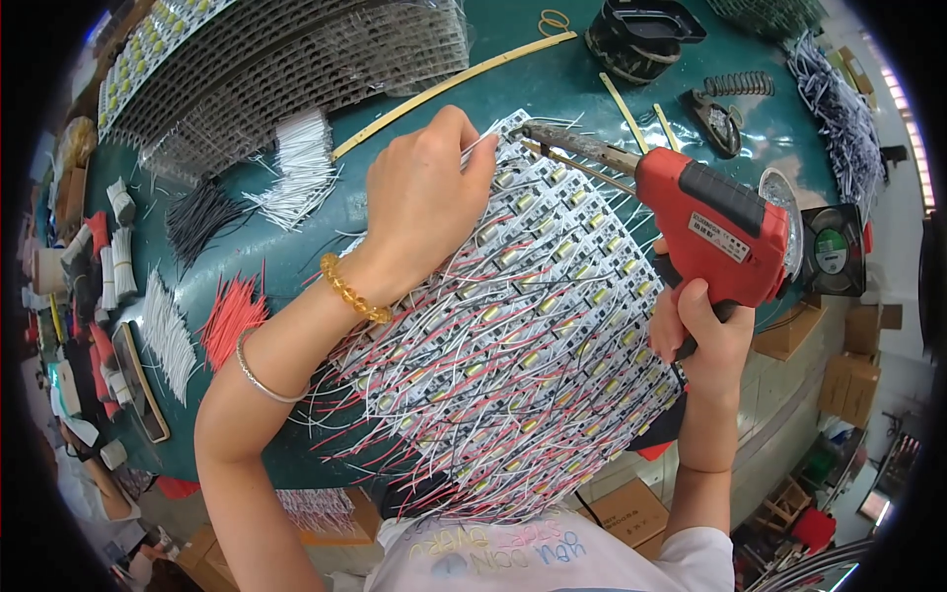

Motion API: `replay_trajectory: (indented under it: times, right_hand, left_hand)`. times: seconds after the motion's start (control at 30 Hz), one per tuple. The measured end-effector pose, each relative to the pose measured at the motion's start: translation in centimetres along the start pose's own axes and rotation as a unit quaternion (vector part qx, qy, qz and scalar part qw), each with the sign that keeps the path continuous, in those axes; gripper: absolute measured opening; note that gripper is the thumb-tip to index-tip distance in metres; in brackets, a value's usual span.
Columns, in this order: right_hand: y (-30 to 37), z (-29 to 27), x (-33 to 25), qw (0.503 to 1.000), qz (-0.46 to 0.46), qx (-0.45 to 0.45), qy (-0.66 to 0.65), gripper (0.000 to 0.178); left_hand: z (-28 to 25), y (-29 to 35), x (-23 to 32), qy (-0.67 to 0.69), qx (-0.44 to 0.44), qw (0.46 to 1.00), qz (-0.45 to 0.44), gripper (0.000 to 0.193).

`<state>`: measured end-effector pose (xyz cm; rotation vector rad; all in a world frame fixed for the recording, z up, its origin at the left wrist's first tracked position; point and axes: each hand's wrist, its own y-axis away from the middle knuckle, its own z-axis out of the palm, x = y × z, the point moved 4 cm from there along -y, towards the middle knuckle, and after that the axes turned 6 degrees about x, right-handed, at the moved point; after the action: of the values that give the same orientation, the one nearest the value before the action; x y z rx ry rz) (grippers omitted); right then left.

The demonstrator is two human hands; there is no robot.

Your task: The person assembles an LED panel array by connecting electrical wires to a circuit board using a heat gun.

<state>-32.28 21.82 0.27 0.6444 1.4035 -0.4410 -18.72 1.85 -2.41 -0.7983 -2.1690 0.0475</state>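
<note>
Soldering, apparently: my right hand (pixel 702 331) grips the red soldering gun (pixel 725 217) over the board panel's (pixel 577 212) far end, at the worktop's (pixel 513 84) near edge; left hand (pixel 429 187) pinches probably a white wire (pixel 481 144). Next needs steadiness.

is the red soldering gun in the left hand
No, the right hand grips the red soldering gun by its handle, while the left hand is just left of its tip.
</note>
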Motion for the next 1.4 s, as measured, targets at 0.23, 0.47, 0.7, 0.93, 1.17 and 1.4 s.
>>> replay_trajectory:
  times: [0.23, 0.47, 0.7, 0.93, 1.17, 1.4]
  right_hand:
    - [-0.3, -0.4, 0.5, 1.0, 0.008, -0.02, -0.005, 0.031]
    - [0.0, 0.2, 0.1, 1.0, -0.002, 0.007, 0.015, 0.029]
    - [0.4, 0.2, -0.8, 0.998, -0.045, 0.01, 0.047, 0.045]
    - [0.7, -0.3, -1.2, 0.999, -0.046, 0.002, 0.02, 0.041]
    - [1.6, -0.6, -1.5, 0.998, -0.055, 0.006, -0.026, 0.032]
    - [2.0, -0.3, -2.4, 0.998, -0.067, 0.017, 0.009, 0.032]
  left_hand:
    - [0.1, 0.1, 0.1, -0.001, -0.001, 1.0, -0.003, 0.022]
    - [0.1, 0.2, 0.3, -0.011, 0.011, 1.0, 0.019, 0.022]
    - [0.1, 0.2, 0.1, -0.016, 0.036, 0.998, 0.04, 0.023]
    - [0.1, 0.0, 0.0, -0.021, 0.034, 0.998, 0.043, 0.021]
    - [0.0, 0.8, 0.4, -0.016, 0.073, 0.995, 0.067, 0.021]
    - [0.3, 0.7, 0.5, 0.008, 0.058, 0.996, 0.069, 0.022]
